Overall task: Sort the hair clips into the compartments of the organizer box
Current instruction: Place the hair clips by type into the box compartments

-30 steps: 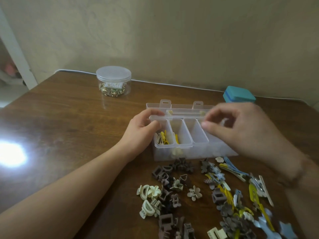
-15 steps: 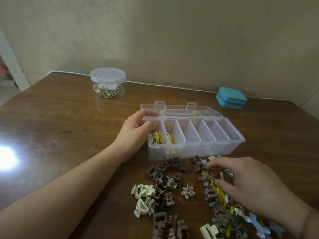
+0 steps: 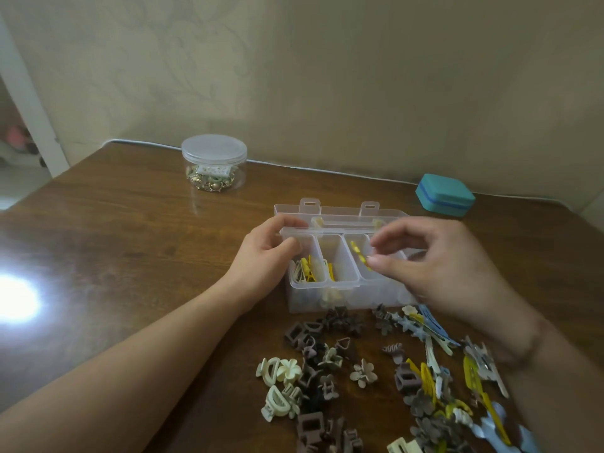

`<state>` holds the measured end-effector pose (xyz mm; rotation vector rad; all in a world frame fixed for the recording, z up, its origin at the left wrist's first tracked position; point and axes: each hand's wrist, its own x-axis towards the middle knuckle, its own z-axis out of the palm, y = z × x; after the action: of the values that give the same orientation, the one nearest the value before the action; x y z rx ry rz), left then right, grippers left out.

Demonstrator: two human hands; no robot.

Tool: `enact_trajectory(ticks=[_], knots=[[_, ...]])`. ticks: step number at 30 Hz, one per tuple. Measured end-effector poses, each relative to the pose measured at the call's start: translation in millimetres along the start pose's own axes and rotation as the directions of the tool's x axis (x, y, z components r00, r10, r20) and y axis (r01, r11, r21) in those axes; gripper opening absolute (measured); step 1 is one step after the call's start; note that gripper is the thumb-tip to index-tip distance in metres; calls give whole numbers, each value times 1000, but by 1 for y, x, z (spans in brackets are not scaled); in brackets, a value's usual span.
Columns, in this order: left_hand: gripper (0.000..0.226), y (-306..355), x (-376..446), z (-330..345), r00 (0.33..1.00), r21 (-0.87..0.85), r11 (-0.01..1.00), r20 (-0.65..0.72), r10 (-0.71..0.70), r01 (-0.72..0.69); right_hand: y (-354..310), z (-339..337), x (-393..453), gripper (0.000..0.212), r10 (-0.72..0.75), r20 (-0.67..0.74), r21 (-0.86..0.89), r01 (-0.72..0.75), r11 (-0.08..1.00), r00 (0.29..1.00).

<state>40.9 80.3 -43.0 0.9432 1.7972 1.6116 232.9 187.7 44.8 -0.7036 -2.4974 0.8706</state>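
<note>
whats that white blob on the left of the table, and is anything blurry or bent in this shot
Head view: the blob is lamp glare on the glossy wooden table, blown out to white. Right hand and its yellow clip are slightly motion-soft; the clip pile is reasonably sharp. Wide-angle lens bows the table's far edge.

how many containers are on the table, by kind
clear organizer box, lid open: 1
round clear jar with lid on: 1
teal case, closed: 1
total: 3
</note>
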Motion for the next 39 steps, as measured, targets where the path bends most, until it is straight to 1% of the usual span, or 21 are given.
enact_trajectory(ticks=[1,3,6,10,12,14,16,18,21,23,25,27,30,32,34,36,39], knots=[[53,0,0,0,1000,-3,1000,3,-1,1,-1,10,6,12,0,5,-3,0,1000,1000],[53,-1,0,0,1000,-3,1000,3,5,-5,1,25,13,9,-21,-2,-69,20,997,1000],[54,-2,1,0,1000,7,1000,0,11,-11,-1,28,12,4,-78,14,-148,79,986,997],[55,-2,1,0,1000,14,1000,5,3,-3,-7,3,-7,13,-132,81,-159,144,977,988],[48,-2,1,0,1000,24,1000,10,1,-2,-4,-10,-25,21,-96,190,-252,143,957,977],[42,-2,1,0,1000,31,1000,3,3,-3,4,-17,-43,23,-24,317,-371,148,917,948],[39,-2,2,1,1000,39,999,-8,10,-10,16,-20,-60,28,20,400,-468,185,864,916],[40,-3,2,1,1000,46,999,-10,13,-12,25,-21,-70,33,64,428,-515,185,837,902],[43,-3,2,0,1000,38,999,-5,10,-10,32,-19,-77,39,109,419,-512,135,848,901],[46,-3,2,0,1000,35,999,-13,10,-10,34,-17,-77,37,123,413,-505,114,855,903],[44,-3,2,0,1000,36,999,-19,10,-9,37,-16,-73,35,141,400,-489,81,869,906],[40,-3,2,0,1000,33,999,-20,9,-8,39,-17,-67,38,171,421,-425,27,905,891],[41,-3,3,0,1000,24,1000,-14,8,-8,40,-28,-57,46,189,441,-226,-95,969,877],[41,-4,4,0,1000,21,1000,-14,9,-8,37,-39,-50,44,158,451,-123,-114,986,878],[41,-4,4,0,1000,22,1000,-13,9,-9,28,-46,-41,38,92,447,0,-103,995,890],[41,-4,4,0,1000,28,1000,-13,9,-9,18,-44,-27,32,15,372,96,-55,994,928],[42,-4,3,0,1000,27,1000,-7,9,-9,1,-24,-4,23,-55,133,163,33,986,990]])
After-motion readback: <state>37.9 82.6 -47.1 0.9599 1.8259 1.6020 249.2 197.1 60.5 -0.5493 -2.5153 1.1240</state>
